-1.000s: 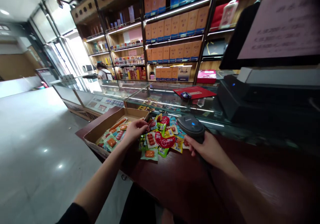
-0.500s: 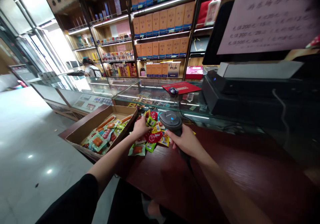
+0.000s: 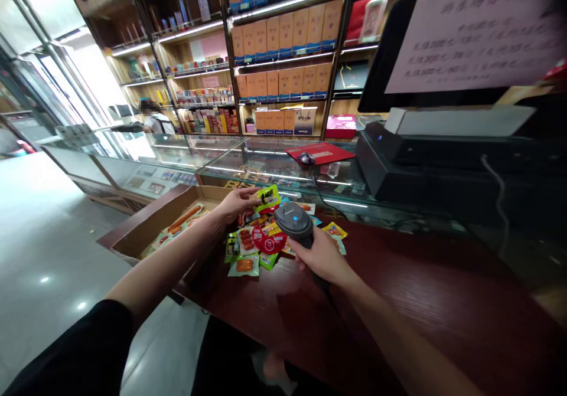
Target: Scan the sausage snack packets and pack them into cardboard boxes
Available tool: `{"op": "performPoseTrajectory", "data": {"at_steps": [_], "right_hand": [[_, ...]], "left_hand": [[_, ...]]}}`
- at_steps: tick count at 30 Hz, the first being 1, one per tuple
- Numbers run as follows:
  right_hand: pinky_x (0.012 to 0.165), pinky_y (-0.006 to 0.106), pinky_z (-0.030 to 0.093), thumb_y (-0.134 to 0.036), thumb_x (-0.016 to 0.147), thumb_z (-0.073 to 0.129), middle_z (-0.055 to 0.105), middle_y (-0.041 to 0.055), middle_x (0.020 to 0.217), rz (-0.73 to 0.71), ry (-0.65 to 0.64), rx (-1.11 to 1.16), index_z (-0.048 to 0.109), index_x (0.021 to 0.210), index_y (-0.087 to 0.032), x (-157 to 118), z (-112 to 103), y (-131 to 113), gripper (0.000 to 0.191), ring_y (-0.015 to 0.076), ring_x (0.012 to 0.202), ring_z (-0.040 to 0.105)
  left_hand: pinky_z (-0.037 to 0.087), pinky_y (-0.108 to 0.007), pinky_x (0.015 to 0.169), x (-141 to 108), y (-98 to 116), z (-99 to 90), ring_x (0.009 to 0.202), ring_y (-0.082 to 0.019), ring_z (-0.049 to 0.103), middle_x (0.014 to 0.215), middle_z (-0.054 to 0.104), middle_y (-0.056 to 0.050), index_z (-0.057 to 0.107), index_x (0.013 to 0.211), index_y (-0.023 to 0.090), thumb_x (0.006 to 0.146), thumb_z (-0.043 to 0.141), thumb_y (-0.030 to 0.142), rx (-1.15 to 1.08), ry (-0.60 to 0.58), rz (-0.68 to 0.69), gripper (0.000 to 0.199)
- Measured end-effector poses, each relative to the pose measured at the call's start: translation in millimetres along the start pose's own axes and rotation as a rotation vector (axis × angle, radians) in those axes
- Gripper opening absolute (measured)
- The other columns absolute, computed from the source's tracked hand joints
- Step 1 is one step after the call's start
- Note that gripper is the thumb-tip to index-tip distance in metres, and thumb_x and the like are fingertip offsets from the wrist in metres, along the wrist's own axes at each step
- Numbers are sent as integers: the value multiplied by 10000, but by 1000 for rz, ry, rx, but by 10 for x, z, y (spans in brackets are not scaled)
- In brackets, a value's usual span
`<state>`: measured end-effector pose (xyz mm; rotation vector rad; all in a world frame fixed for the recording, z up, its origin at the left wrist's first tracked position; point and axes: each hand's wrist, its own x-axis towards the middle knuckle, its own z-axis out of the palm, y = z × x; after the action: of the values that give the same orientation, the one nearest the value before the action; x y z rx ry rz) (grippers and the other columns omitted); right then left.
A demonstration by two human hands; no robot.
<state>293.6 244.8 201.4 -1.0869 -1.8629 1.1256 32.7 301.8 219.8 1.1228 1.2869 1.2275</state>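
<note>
My left hand (image 3: 239,203) pinches a small green-yellow snack packet (image 3: 267,198) above the far left part of a pile of packets. A dark grey handheld scanner (image 3: 294,219) with a blue light is gripped in my right hand (image 3: 322,254), its head over the pile's right part. Beneath them on the dark red table (image 3: 381,325) lie a round red packet (image 3: 269,240), a clear packet of small sausages (image 3: 244,265) and several yellow and green ones. To the left, a cardboard box (image 3: 133,244) holds more packets, partly hidden by my left forearm.
Behind the table runs a glass display counter (image 3: 212,154) with a red mat (image 3: 328,153) and a mouse (image 3: 305,158). At the right stands a monitor with a pink paper sign (image 3: 469,36). A person (image 3: 155,118) is at the far left, near stocked shelves.
My left hand has lifted the green-yellow packet off the pile and turned it flatter to view. The scanner in my right hand has shifted slightly left. The view has moved a little.
</note>
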Motion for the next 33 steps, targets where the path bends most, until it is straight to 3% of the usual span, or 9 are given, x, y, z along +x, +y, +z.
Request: {"op": "performPoseTrajectory", "data": {"at_steps": [5, 11, 21, 33], "right_hand": [[421, 273, 499, -364, 822, 687, 657, -10, 562, -7, 17, -8, 614, 948, -203, -20, 97, 32, 217, 179, 392, 617], [420, 275, 498, -377, 842, 660, 651, -15, 567, -1, -12, 11, 612, 991, -200, -29, 145, 65, 236, 177, 389, 616], [499, 298, 516, -388, 824, 661, 666, 2, 573, -49, 47, -56, 636, 995, -174, -35, 132, 44, 275, 191, 449, 640], [436, 276, 491, -384, 821, 667, 634, -23, 532, -6, 35, 3, 577, 893, -206, -56, 102, -11, 212, 179, 389, 616]], "left_hand": [[435, -177, 518, -147, 40, 25, 567, -78, 607, 691, 697, -7, 691, 795, 119, 433, 981, 205, -108, 88, -64, 471], [462, -185, 545, -270, 126, 76, 606, -95, 648, 744, 730, -27, 714, 813, 116, 471, 970, 163, -156, 127, -96, 429], [455, -195, 540, -255, 137, 90, 585, -92, 632, 731, 730, -38, 736, 823, 105, 504, 957, 166, -119, 115, -89, 392], [522, -202, 591, -275, 195, 104, 616, -103, 658, 726, 731, -18, 725, 798, 129, 477, 959, 140, -97, 141, -86, 397]]}}
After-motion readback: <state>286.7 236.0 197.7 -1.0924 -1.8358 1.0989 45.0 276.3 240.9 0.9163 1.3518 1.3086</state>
